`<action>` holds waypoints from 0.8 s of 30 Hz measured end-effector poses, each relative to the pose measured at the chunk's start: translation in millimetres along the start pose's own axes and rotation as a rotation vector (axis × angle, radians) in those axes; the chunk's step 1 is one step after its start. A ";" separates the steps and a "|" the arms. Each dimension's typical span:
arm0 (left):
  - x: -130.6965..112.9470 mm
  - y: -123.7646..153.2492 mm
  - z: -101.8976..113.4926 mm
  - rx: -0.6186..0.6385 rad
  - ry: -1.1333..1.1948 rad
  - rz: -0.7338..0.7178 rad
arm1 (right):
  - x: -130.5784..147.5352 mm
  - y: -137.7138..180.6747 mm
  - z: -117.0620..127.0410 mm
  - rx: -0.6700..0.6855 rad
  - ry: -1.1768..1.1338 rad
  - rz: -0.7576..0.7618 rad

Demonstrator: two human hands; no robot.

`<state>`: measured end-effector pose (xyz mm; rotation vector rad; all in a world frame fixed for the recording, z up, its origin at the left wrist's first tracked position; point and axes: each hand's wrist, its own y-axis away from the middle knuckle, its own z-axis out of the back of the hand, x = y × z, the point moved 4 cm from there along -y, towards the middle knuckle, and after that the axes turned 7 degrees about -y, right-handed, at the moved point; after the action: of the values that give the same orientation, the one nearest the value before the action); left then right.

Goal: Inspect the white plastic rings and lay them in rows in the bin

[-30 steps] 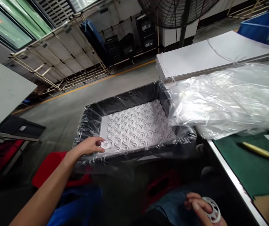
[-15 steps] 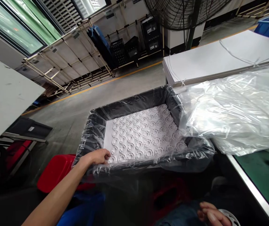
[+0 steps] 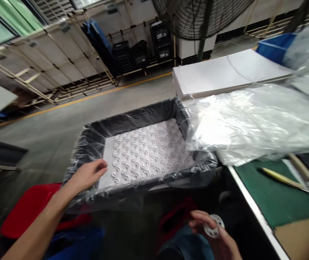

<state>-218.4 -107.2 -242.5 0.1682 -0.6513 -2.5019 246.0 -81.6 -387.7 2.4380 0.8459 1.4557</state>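
A black bin lined with clear plastic holds a white sheet covered with rows of white round plastic parts. My left hand hovers over the bin's near-left corner, fingers loosely curled, with nothing visible in it. Low in the view, over my lap, my right hand pinches one white spoked plastic wheel.
A crumpled clear plastic bag lies on the green-topped workbench at right, beside a stack of white sheets. A yellow stick rests on the bench. Red stool at left; a large fan stands behind.
My left hand has set its white part down in the bin's near-left corner and drawn back. My right hand has lifted its wheel into clearer view. The camera has swung slightly.
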 end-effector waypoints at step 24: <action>-283.4 125.7 -42.1 -0.163 0.567 -1.226 | 100.4 47.4 -50.2 0.320 0.062 0.352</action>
<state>91.0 -65.4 -222.9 1.5366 -0.0433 -3.3007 257.2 -71.7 -266.8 2.9149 0.7364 1.6242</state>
